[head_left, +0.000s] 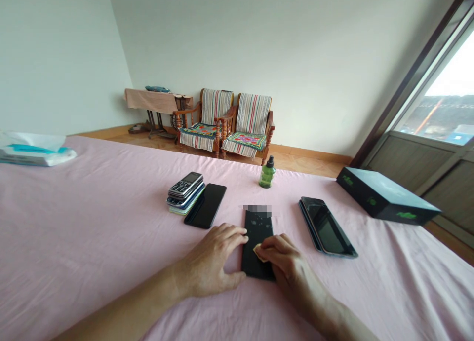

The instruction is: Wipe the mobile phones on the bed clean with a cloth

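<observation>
A black phone (255, 227) lies flat on the pink sheet in front of me, with pale wet spots on its upper part. My left hand (217, 257) rests beside it, fingers stretched and thumb apart, their tips touching its left edge. My right hand (287, 262) is closed around a small yellowish cloth (256, 251), pressed on the phone's surface. Most of the cloth is hidden under the fingers. Left of the phone lies another black phone (207, 205), against a stack of phones topped by a keypad phone (186, 184).
Beyond the phone stands a green spray bottle (266, 174). Two stacked dark devices (328, 227) lie to the right, with a black box (385, 195) behind them. A tissue pack (40, 154) sits far left. Two wooden armchairs (252, 115) stand past the sheet's far edge.
</observation>
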Demonstrator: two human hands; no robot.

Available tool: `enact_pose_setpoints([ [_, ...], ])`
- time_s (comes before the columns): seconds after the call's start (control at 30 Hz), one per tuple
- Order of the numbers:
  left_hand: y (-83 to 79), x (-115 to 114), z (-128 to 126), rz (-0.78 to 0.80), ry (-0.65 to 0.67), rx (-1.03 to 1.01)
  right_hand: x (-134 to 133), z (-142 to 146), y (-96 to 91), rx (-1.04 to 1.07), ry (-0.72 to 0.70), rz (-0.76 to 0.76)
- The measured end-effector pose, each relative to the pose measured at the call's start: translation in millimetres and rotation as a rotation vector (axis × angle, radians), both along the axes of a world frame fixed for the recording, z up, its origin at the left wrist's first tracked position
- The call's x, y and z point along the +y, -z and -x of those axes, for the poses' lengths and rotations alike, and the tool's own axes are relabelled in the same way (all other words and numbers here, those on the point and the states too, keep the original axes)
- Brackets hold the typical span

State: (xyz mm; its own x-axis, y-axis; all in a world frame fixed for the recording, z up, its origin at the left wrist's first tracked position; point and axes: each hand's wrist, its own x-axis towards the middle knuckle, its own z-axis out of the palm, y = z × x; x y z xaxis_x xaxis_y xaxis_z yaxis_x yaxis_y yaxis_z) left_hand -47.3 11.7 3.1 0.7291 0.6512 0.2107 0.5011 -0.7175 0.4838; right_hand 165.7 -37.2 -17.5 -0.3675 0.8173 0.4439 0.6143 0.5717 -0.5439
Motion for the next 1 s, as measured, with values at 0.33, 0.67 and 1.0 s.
enact_pose_setpoints([
  [0.33, 2.0, 1.1, 0.5, -0.043, 0.012, -0.003, 66.1, -11.6, 2.0, 0.005, 0.203, -0.159],
  [0.67, 0.4, -1.6, -1.6, -0.009, -0.048, -0.008, 81.8, 3.7, 15.9, -0.023, 0.129, -0.139],
  [1.0, -2.3, -2.6, -3.9, -0.041, -0.134, 0.004, -4.5, 21.7, 3.1, 0.039, -0.116, -0.057],
])
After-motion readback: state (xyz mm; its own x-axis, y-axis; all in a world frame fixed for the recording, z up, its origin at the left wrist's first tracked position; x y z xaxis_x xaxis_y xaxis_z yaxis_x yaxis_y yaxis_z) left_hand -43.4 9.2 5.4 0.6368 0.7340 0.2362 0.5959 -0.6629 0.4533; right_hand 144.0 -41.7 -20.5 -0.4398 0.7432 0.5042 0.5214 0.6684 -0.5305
